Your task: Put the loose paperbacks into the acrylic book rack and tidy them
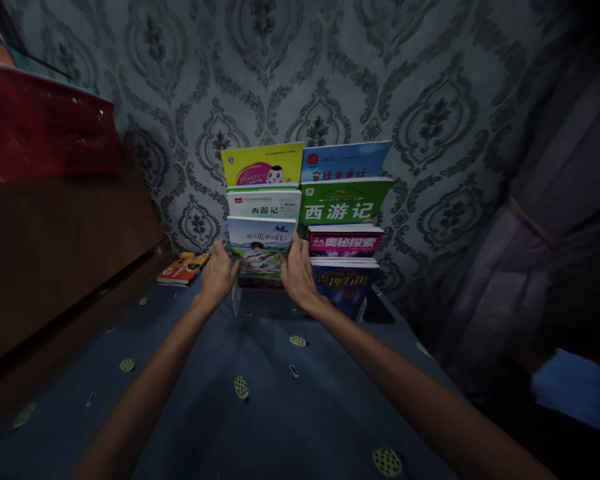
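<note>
Between my two hands stands a book (261,250) with a pale blue and green cover showing a figure with a guitar. My left hand (218,275) grips its left edge, and my right hand (298,270) grips its right edge. Under it shows part of a clear book rack (236,300). Behind the held book rise a pale book (265,205) and a yellow book (263,163). The right column holds a blue book (347,160), a green book (347,203), a magenta book (345,243) and a dark blue book (343,287).
A small stack of orange and yellow books (183,268) lies left of the rack on the dark patterned cloth (205,400). A red container (45,123) sits on a brown wooden piece (60,247) at left. A dark flat object (379,310) lies right of the rack, near a curtain (505,233).
</note>
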`<state>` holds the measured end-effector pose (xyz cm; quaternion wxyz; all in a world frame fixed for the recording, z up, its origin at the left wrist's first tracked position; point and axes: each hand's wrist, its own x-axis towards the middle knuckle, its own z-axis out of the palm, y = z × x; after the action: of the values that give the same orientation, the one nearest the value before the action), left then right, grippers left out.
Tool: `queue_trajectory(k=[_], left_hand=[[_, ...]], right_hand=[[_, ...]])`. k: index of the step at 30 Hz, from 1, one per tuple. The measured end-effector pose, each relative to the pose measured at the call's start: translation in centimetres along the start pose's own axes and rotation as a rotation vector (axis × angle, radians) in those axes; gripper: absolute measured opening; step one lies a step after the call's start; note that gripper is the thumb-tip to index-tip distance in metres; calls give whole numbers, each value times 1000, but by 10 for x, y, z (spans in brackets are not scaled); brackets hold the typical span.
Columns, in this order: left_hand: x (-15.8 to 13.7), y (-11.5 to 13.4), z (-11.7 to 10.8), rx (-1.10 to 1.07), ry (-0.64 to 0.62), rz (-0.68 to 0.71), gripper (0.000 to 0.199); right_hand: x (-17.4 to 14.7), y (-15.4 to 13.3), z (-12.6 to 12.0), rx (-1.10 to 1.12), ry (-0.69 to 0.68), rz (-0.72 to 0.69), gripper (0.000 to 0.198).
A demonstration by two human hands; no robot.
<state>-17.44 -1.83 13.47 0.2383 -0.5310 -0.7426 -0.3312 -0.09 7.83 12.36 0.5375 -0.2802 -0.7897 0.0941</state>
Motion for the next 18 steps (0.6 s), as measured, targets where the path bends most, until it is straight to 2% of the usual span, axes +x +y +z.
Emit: queue_trajectory(k=[2, 4, 7, 11, 15, 18], left_hand=[[6, 2, -10, -15, 148, 98, 67], [14, 6, -23, 7, 199, 191, 70], [26, 13, -40, 82, 129, 253, 62], [34, 22, -51, 109, 64, 251, 52], [38, 26, -48, 69, 72, 251, 44], [44, 27, -39, -51, 119, 272, 39]], right_hand=[[3, -3, -3, 20, 25, -27, 79], [8, -6, -6, 36, 50, -59, 84], [16, -8, -11, 43, 67, -117, 85], [22, -6, -17, 32, 7, -157, 81], [26, -1, -22, 7, -12, -156, 74], [31, 1, -28, 0, 7, -143, 62]])
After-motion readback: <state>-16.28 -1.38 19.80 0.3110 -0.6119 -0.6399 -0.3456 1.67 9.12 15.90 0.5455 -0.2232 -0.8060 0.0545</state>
